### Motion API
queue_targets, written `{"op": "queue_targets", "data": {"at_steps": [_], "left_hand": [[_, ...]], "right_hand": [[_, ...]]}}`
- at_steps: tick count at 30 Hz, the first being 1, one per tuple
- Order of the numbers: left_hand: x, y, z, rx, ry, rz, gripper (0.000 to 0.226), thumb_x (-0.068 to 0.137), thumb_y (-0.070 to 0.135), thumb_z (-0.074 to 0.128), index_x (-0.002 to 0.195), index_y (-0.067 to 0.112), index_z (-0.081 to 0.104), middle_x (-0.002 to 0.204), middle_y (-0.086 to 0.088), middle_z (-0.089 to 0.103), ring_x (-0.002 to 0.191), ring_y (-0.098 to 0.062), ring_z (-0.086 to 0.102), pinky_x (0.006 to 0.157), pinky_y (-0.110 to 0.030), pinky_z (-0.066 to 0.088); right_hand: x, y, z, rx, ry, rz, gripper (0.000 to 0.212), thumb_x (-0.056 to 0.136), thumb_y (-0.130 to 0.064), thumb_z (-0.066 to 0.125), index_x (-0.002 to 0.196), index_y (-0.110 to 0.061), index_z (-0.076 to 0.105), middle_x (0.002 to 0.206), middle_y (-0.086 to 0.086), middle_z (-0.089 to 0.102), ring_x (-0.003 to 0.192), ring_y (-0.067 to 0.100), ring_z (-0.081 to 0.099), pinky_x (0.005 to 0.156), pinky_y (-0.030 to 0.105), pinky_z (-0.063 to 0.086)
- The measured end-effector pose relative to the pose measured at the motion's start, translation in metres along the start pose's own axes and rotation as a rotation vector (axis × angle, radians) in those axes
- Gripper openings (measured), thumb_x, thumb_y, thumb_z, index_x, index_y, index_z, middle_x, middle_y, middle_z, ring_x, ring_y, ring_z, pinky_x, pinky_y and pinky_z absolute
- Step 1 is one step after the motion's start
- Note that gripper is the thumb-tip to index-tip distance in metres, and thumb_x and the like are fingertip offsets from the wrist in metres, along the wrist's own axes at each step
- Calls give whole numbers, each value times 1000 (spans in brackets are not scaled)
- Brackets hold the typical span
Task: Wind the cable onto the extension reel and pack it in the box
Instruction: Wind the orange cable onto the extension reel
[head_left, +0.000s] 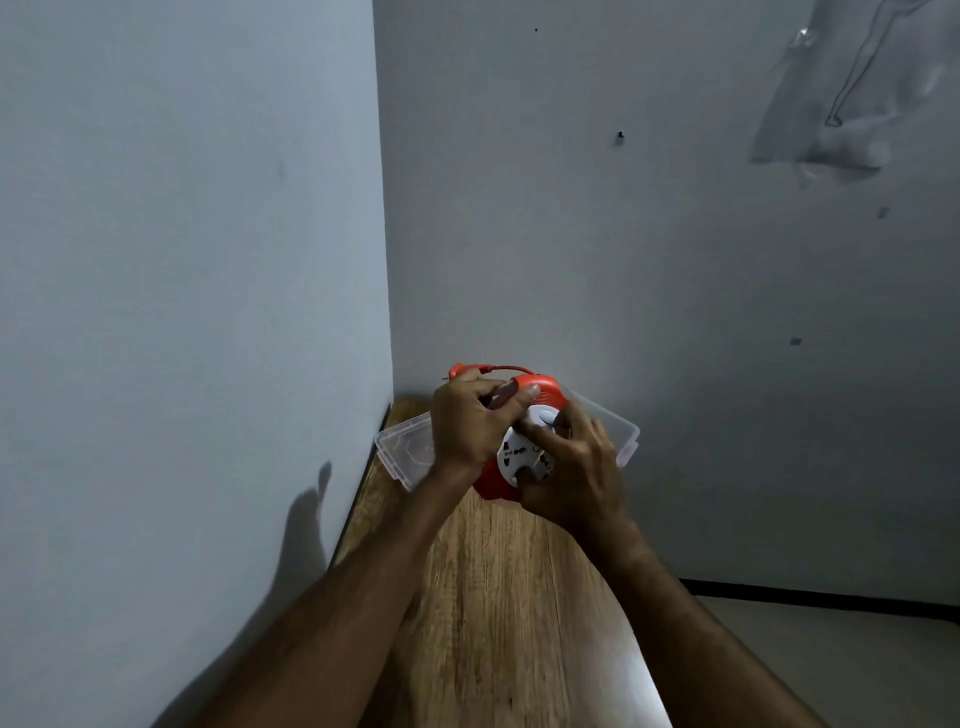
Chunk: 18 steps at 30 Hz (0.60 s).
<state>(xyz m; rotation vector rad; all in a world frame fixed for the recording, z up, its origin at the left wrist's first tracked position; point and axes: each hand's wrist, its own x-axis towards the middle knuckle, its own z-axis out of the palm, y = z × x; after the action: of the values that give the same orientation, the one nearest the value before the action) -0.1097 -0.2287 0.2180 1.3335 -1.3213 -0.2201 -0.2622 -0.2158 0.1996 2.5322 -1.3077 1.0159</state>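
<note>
The round orange plastic extension reel (511, 441) with its white socket face is held above the clear plastic box (405, 447) on the wood-grain table (493, 597). The left hand (467, 426) grips its rim; the right hand (571, 467) curls round the white winding knob (545, 415). With only a short red cable (506, 368) and plug (460, 370) still out, winding looks nearly done; next comes lowering the smooth reel into the box.

Two plain pale grey painted walls (182, 234) are meeting in a vertical corner just left of centre. A narrow wood-grain desk (498, 597) is running from the near edge toward that corner, catching a bright glare along its right side. A crumpled clear plastic sheet (841, 98) is hanging high on the right wall, with what may be a small dark nail (620, 136) sitting below and left of it. A black skirting strip (821, 597) is lining the pale floor (857, 670) at lower right.
</note>
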Motion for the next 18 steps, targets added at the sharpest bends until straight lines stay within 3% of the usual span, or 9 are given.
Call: {"op": "queue_targets", "data": {"at_steps": [4, 8, 13, 18], "left_hand": [[-1, 0, 4, -46, 38, -16, 37, 83, 48, 77, 98, 14, 80, 97, -1, 78, 88, -10, 70, 79, -30, 60], [-6, -1, 6, -59, 85, -27, 38, 83, 51, 76, 90, 14, 79, 85, 3, 77, 74, -8, 70, 67, -33, 62], [-9, -4, 6, -16, 99, -29, 36, 82, 50, 77, 84, 14, 79, 75, 1, 74, 64, -9, 65, 58, -33, 58], [-8, -5, 7, 12, 100, -25, 38, 81, 52, 76, 82, 14, 79, 71, 1, 71, 62, -9, 60, 54, -27, 53]], "right_hand": [[2, -7, 4, 115, 95, 139, 63, 65, -50, 78, 118, -16, 71, 108, 14, 65, 89, 23, 63, 73, 36, 58], [0, -19, 5, 243, 192, 294, 57, 67, -43, 79, 117, -17, 71, 111, 11, 69, 97, 22, 64, 79, 37, 60], [0, -26, 9, 269, 240, 384, 52, 65, -37, 86, 111, -15, 74, 100, 5, 73, 85, 3, 55, 76, 9, 47], [2, -31, 14, 329, 281, 512, 54, 65, -39, 82, 114, -18, 74, 92, 3, 73, 75, 11, 65, 69, 34, 62]]}}
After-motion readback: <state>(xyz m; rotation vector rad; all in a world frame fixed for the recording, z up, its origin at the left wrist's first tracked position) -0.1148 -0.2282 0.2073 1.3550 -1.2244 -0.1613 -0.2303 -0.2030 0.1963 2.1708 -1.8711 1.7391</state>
